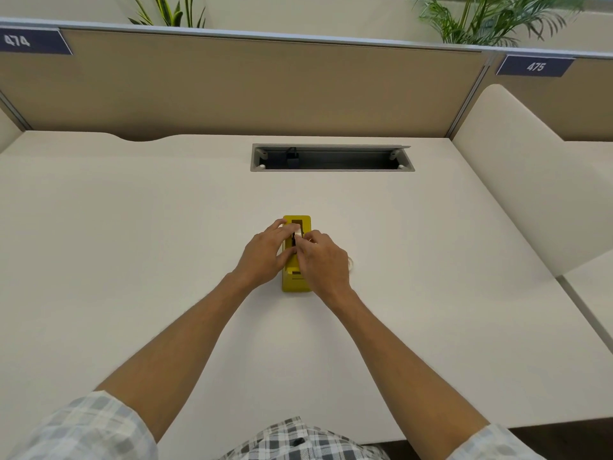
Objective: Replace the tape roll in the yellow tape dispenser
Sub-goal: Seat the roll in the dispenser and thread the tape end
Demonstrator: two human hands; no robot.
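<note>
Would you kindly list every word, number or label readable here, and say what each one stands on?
"474": white digits on the dark blue plate at the tan partition's upper left.
"475": white digits on the dark blue plate on the neighbouring panel at right.
Yellow plastic tape dispenser: no lettering legible.

A dark blue sign [34, 41] on the left partition panel reads "474", slightly blurred; its twin [534, 66] on the right reads "475".

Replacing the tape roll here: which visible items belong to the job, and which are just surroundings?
Job: yellow tape dispenser; left hand and right hand working at its top.

Surroundings: desk; open cable tray; partition; number signs 474, 475; plants.
</note>
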